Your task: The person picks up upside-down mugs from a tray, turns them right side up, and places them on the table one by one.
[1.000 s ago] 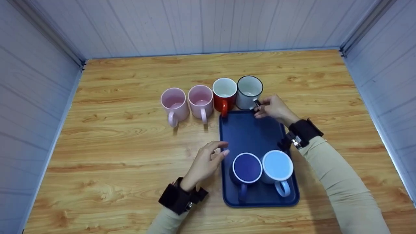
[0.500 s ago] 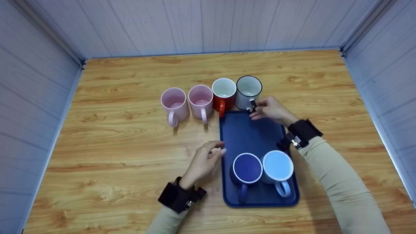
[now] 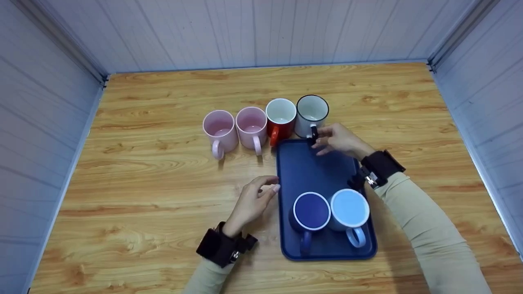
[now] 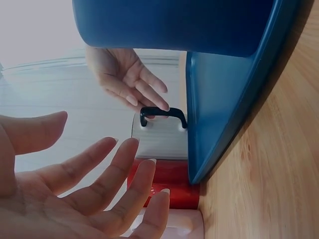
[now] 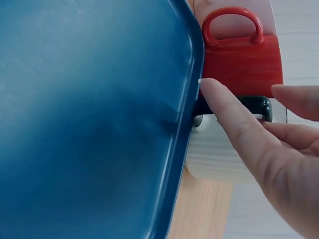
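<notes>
Nearest to me, on the wooden tabletop (image 3: 143, 171), the dark blue tray (image 3: 314, 171) carries two mugs at its near end: a dark blue mug (image 3: 310, 212) on the left and a light blue mug (image 3: 349, 209) touching it on the right, both handles pointing toward me. My left hand (image 3: 254, 201) hovers just beside the tray's left rim, fingers loosely spread and relaxed, holding nothing; the left wrist view shows its open palm and straight fingers. Farther out, over the tray's far end, my right hand (image 3: 337, 139) reaches to the black handle (image 3: 313, 133) of the white mug (image 3: 312, 114); in the right wrist view my fingertips (image 5: 212, 89) rest against that handle, fingers extended rather than wrapped round it. The white mug, black-rimmed, stands upright on the tabletop just beyond the tray's far edge. To its left, in a row, stand a red mug (image 3: 280, 118) touching it and then two pink mugs (image 3: 236, 130), all upright with handles toward me. Pale panel walls (image 3: 261, 32) close the far side.
</notes>
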`<state>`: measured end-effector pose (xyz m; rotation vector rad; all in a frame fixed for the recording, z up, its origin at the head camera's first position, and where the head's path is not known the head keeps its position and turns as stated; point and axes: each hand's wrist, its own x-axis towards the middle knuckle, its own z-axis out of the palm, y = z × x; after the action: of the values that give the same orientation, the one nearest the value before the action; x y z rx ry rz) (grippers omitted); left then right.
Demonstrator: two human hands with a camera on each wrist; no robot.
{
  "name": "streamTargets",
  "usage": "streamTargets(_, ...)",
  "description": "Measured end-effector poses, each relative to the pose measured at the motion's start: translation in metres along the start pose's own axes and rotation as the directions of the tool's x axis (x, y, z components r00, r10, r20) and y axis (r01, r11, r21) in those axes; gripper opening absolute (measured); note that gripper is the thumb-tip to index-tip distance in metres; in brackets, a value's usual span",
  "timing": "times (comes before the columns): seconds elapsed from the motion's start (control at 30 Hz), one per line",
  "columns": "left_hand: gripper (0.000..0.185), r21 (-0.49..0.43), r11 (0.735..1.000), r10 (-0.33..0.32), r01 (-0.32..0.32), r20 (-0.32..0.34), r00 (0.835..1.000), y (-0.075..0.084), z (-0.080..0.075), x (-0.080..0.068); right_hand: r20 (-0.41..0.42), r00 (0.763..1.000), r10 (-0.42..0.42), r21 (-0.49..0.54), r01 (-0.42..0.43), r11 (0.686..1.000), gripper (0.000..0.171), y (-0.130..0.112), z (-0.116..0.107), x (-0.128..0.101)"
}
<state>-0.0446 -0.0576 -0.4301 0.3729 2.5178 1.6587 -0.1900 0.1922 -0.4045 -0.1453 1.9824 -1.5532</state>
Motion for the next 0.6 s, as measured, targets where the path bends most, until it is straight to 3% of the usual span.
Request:
streamTargets(0.43, 0.029, -0.015, 1.0, -0.018, 0.018, -0.023, 1.0, -0.004, -0.004, -0.001, -0.058, 0.998, -0.007, -0.127, -0.001, 0.992, 0.03, -0.006, -0.008, -0.014)
streamTargets(0.6, 0.03, -0.009, 0.999, -0.042, 0.042, -0.04, 0.998, -0.005, -0.006, -0.001, -0.059, 0.996, -0.059, -0.124, 0.052, 0.991, 0.028, -0.008, -0.014, -0.025)
